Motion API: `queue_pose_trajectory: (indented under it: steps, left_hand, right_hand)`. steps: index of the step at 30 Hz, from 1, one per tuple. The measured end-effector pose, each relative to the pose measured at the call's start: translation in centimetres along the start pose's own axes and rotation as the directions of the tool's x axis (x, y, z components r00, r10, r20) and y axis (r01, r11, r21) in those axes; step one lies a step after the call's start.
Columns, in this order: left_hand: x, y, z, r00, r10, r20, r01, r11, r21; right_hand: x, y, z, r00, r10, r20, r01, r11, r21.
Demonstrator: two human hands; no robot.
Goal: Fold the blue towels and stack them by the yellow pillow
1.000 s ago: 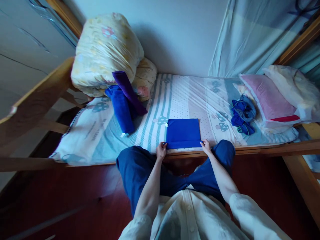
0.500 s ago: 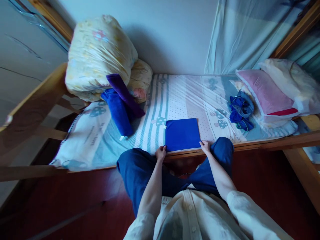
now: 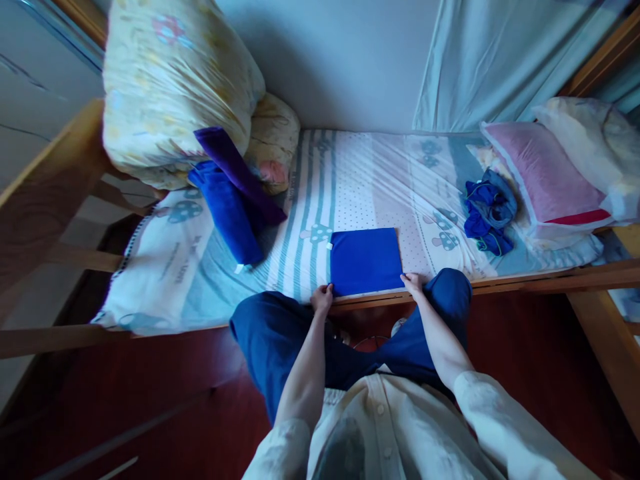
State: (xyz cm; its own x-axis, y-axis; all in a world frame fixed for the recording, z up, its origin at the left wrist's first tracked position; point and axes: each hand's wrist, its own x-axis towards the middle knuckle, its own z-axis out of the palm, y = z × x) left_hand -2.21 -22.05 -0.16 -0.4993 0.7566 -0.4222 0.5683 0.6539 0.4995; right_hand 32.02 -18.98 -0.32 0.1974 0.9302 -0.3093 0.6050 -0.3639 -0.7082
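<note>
A blue cloth [image 3: 366, 261], folded into a flat square with a small white tag on its left edge, lies on the front of the bed. My left hand [image 3: 321, 298] pinches its near left corner. At the near right corner, my right hand [image 3: 412, 283] grips it between thumb and fingers. To the left, a rolled blue towel [image 3: 227, 217] and a rolled purple towel [image 3: 240, 175] rest against each other. A crumpled blue garment [image 3: 487, 212] with a grey part sits on the right of the mattress.
The patterned bed sheet [image 3: 370, 177] covers the mattress. A large bundled quilt [image 3: 180, 87] stands at the left end. Pink [image 3: 555, 177] and pale pillows [image 3: 593, 147] are at the right. A wooden rail [image 3: 540, 277] runs along the front; a curtain [image 3: 480, 67] hangs behind.
The view has moved slightly closer and tilted down. Both hands remain at the near corners of the blue cloth, which stays flat.
</note>
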Motion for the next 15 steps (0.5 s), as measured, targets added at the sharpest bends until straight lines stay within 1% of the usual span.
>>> queue_pose_trajectory:
  steps: [10,15]
  left_hand:
    - [0.8,0.1,-0.3,0.997,-0.054,0.047,0.054,0.999,0.0]
    - [1.6,-0.3,-0.8,0.99,-0.11,0.092,0.111,0.994,-0.005]
  right_hand:
    - [0.6,-0.7,0.0,0.991,0.13,0.031,-0.129,0.991,-0.045]
    - [1.4,-1.2,-0.1,0.976,0.213,0.045,-0.207,0.973,-0.103]
